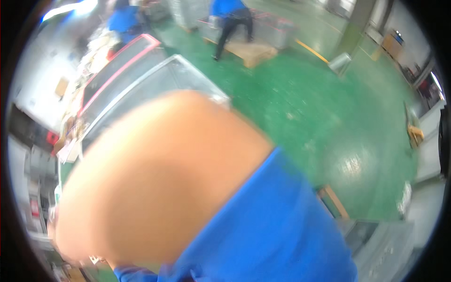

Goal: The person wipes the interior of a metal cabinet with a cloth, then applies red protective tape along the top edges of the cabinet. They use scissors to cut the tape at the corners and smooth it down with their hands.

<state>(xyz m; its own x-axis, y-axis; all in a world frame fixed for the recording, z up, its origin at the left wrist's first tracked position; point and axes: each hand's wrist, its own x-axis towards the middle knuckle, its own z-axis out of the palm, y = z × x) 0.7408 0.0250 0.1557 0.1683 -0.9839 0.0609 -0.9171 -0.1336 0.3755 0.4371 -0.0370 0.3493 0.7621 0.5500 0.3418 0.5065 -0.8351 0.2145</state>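
A bare arm [178,164], very close and blurred, fills the middle and lower left. It comes out of a wide blue sleeve [277,225] that enters from the lower right, so it looks like my right arm, bent across in front of me. No fingers of my right hand can be made out. My left hand does not show either. Behind the arm stands a large grey bin with a pale rim [176,58], partly covered by it. What either hand holds is hidden.
Beyond the grey bin is a dark bin with a red rim [150,40]. Two people in blue tops [228,8] [123,21] are farther back, one beside a wooden pallet [253,50]. A pillar [354,33] rises from the green floor [300,101]. Grey panels [387,244] are at lower right.
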